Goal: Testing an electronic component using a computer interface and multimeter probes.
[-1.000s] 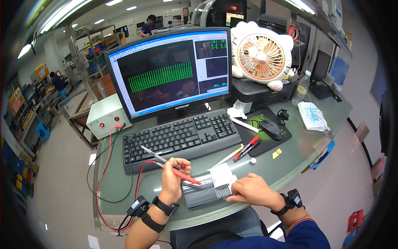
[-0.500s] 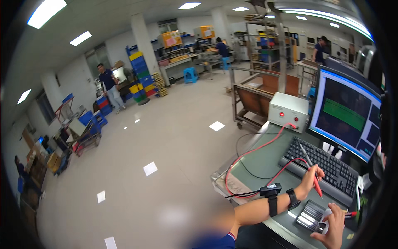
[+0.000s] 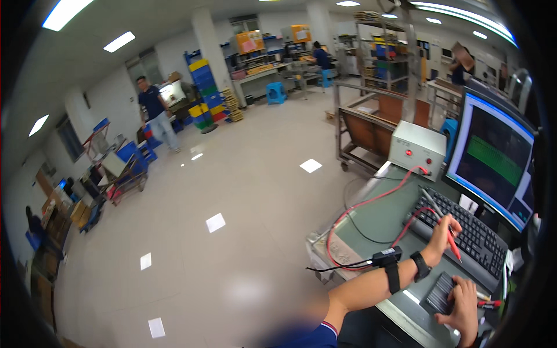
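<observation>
My left hand (image 3: 444,236) is closed round a red test probe (image 3: 454,246), its tip pointing down toward the bench. A grey pen-like rod (image 3: 430,200) sticks up from the same hand, over the keyboard. Just below the probe tip, a small dark panel with lengthwise stripes (image 3: 439,292) lies on the bench. Over its right side lies my right hand (image 3: 463,304), fingers bent along the far edge and thumb at the near one, covering part of it. The probe tip looks apart from the panel. A red wire (image 3: 371,203) loops from the probe to a pale metal box (image 3: 419,144).
Behind my left hand sits a black keyboard (image 3: 478,239), with a monitor (image 3: 493,153) beyond it. Red-handled tools (image 3: 489,304) lie right of my right hand. A metal cart (image 3: 368,124) stands past the bench (image 3: 368,224). A person (image 3: 154,113) stands far left.
My right hand has come down onto the panel; the white piece by its fingers no longer shows. My left hand keeps the probe. At far right, a person now holds up a brown board.
</observation>
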`<state>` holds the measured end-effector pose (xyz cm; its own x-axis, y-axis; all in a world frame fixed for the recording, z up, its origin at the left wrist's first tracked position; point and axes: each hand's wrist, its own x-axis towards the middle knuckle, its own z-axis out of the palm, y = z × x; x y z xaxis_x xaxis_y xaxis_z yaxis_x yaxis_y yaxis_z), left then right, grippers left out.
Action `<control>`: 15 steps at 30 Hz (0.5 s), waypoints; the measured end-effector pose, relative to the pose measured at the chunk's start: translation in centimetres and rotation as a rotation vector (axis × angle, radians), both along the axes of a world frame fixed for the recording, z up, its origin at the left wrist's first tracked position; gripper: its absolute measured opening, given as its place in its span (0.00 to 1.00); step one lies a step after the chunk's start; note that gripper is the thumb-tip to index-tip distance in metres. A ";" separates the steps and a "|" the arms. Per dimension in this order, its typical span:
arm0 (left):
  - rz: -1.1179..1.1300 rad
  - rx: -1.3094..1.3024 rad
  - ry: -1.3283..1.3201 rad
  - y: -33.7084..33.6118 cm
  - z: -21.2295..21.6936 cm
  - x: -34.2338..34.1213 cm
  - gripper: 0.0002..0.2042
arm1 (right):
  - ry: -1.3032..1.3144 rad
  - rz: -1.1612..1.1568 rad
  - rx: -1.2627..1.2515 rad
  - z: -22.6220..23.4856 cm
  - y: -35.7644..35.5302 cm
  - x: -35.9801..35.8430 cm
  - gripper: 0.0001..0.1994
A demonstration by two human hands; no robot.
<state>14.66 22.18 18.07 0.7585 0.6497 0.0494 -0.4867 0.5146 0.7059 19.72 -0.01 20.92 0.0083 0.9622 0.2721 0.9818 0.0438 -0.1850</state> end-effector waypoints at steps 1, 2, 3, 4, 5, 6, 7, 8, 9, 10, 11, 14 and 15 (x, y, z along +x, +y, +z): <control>0.026 -0.001 -0.006 -0.1 0.5 -0.4 0.21 | -0.009 0.020 0.015 -0.2 0.4 0.3 0.29; 0.143 0.147 0.021 -0.5 1.3 -0.9 0.21 | -0.067 0.028 0.008 0.4 0.8 0.1 0.28; 0.017 0.026 0.012 0.4 1.6 -1.3 0.20 | -0.036 0.017 -0.051 1.2 1.4 -0.2 0.28; 0.105 0.053 0.025 0.6 2.2 -2.1 0.20 | -0.011 0.055 -0.038 1.6 2.2 -0.5 0.27; 0.042 0.125 0.058 1.1 2.6 -2.6 0.21 | 0.002 0.054 -0.058 2.1 2.3 -0.6 0.26; 0.029 0.172 0.052 1.1 2.9 -3.1 0.22 | -0.005 0.091 -0.031 2.1 2.4 -0.1 0.28; -0.086 0.114 0.064 2.0 2.8 -3.6 0.22 | 0.005 0.095 -0.032 2.6 2.2 -0.2 0.31; -0.014 0.089 0.131 0.9 3.9 -3.3 0.22 | 0.001 0.073 -0.004 3.0 1.3 0.1 0.32; -0.054 0.126 0.081 1.3 3.8 -3.2 0.23 | 0.033 0.042 0.070 3.3 0.8 0.6 0.29; -0.110 0.128 0.053 1.7 3.6 -3.3 0.23 | 0.091 0.009 0.134 4.1 0.2 1.2 0.25; -0.129 0.105 0.052 1.3 3.8 -2.9 0.24 | 0.081 -0.072 0.203 4.3 -1.1 2.5 0.20; -0.240 0.028 0.069 1.0 3.6 -2.9 0.24 | 0.072 -0.261 0.389 5.0 -3.3 5.8 0.09; -0.269 0.049 0.089 0.7 3.7 -3.2 0.24 | 0.149 -0.283 0.424 4.8 -3.9 7.1 0.09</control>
